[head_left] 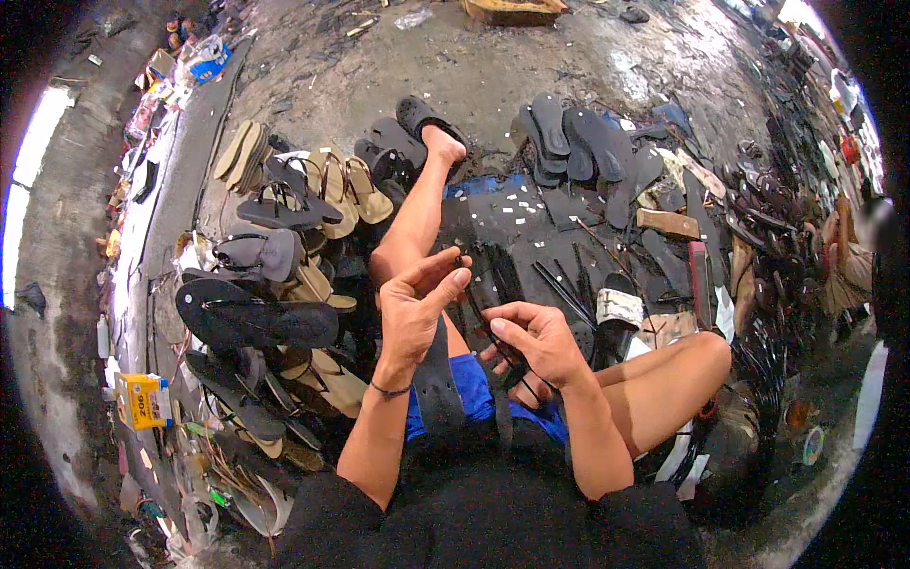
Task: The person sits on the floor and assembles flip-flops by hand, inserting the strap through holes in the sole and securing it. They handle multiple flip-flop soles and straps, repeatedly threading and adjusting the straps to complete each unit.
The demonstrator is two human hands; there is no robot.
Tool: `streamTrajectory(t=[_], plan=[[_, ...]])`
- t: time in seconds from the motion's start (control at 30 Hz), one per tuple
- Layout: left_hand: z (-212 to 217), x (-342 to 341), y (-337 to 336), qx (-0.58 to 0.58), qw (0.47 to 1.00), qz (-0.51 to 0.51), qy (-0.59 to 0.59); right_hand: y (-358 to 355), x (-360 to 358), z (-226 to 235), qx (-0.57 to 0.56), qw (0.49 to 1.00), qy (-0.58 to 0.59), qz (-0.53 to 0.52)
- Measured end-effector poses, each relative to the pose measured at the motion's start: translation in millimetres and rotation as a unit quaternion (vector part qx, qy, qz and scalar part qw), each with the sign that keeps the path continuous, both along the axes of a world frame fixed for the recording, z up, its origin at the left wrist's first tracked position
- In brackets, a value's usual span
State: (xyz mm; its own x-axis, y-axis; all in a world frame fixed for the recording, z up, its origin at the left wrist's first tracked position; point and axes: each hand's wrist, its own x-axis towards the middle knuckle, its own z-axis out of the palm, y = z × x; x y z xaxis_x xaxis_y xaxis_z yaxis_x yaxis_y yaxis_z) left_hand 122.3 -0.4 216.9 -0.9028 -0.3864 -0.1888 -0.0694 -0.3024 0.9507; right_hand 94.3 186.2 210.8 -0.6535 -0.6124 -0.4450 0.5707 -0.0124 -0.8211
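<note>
Black rubber sandal sole (pixel 438 375) on the lap, long axis 12-to-6, both hands at its top end.

Sole lies over the blue shorts (pixel 474 398), toe end up at 12 under the left hand (pixel 414 308), heel toward the body at 6. Thin black strap (pixel 483 318) runs from the left fingertips (pixel 462 276) down toward 4 into the right hand (pixel 536 339). Left hand is nearer the sole: half-curled, thumb and fingers pinched on the strap end, palm touching the sole's upper edge. Right hand sits at 3 of the sole, just beside it, fingers folded shut round the strap. Outward: finished black flip-flops (pixel 256 322) stacked at 9, loose dark soles (pixel 578 142) at 1, yellow box (pixel 144 400) at 8.
</note>
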Motion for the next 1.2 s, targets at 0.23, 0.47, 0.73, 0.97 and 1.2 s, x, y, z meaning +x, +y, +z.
streamTrajectory(t=[0.23,0.47,0.73,0.97,1.2], plan=[[1,22,22,-0.225,0.974,0.006,0.007,-24,10,-3,0.109,0.905,0.393,-0.121],[-54,68,-20,-0.631,0.764,0.069,-0.117,-29,17,-13,0.068,0.967,0.213,-0.120],[-32,92,-7,-0.224,0.972,0.061,-0.045,-37,22,0,0.114,0.953,0.279,-0.023],[1,91,7,-0.152,0.982,-0.003,-0.114,-32,22,13,0.188,0.901,0.389,0.023],[2,93,12,-0.255,0.965,-0.025,-0.052,-26,20,13,0.215,0.884,0.414,0.021]])
